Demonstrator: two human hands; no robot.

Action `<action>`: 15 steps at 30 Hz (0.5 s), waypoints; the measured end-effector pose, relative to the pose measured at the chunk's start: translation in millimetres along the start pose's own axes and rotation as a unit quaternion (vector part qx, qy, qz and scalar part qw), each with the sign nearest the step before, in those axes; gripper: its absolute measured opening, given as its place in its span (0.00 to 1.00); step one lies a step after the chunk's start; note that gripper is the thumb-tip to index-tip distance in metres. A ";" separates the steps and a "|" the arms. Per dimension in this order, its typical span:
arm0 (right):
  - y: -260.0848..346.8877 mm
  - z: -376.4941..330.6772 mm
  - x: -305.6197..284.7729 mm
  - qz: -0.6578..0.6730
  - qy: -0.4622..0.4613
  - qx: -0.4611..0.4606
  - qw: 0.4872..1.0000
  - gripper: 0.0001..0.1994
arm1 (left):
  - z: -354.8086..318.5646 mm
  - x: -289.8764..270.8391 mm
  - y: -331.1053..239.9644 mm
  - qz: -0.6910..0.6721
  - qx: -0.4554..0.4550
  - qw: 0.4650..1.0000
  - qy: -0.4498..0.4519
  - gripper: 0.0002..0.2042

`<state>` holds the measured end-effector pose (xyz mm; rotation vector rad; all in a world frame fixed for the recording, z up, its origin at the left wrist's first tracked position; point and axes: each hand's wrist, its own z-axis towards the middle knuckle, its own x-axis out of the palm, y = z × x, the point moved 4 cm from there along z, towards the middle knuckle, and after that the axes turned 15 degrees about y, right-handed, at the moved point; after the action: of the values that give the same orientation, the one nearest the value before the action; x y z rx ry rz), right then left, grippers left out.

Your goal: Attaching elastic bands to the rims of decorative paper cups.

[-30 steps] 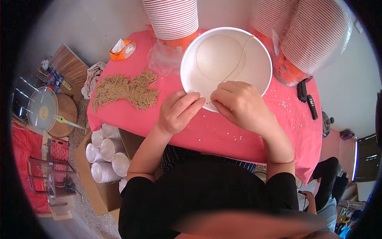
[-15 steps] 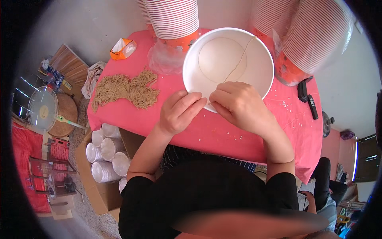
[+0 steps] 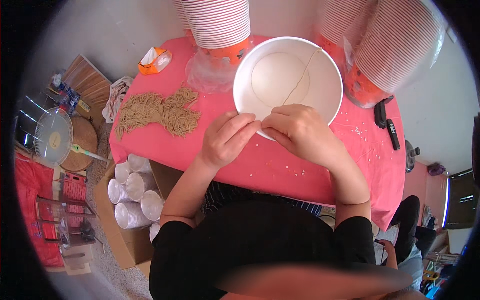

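A large white paper bucket (image 3: 322,92) sits tilted at the table's near middle, its open mouth toward me. A thin tan string (image 3: 298,82) runs from its far right rim down across the inside to my right hand (image 3: 302,131). That hand is closed in a pinch over the near rim, with the string's end hidden under the fingers. My left hand (image 3: 225,139) is closed at the near left rim, its fingertips almost meeting the right hand's. What lies between the fingertips is too small to make out. Left of the bucket lies a bundle of tan strings (image 3: 160,112).
A tall bucket stack (image 3: 217,25) stands behind, and bagged bucket stacks (image 3: 395,45) stand at the far right. White bits (image 3: 357,131) dot the pink tablecloth (image 3: 280,172). A carton (image 3: 117,240) of wrapped white containers is at lower left. Another person's leg (image 3: 407,215) shows at right.
The bucket has shifted very slightly, its left rim moving right. Both hands remain in nearly the same place at the near rim, fingertips a little closer together.
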<state>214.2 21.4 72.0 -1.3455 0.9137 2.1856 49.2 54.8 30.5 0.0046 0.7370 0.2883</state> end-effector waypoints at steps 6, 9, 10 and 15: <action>-7.2 -0.6 -1.2 0.091 0.042 -0.002 0.995 0.08 | 2.1 0.3 2.5 -0.030 -0.015 0.999 0.007 0.15; -9.9 -0.7 -2.8 0.134 0.101 0.021 0.986 0.09 | -2.2 4.1 4.9 -0.074 -0.057 0.995 0.024 0.14; -11.5 -0.4 -1.5 0.144 0.129 0.034 0.981 0.09 | -1.9 6.1 6.1 -0.089 -0.068 0.993 0.028 0.14; -23.4 2.6 5.1 0.169 0.122 0.057 0.976 0.09 | -0.5 13.3 12.3 -0.130 -0.099 0.986 0.038 0.14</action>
<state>225.3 39.7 60.9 -1.5180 1.4319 2.1950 55.0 70.0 22.6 -0.2899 0.7722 0.1105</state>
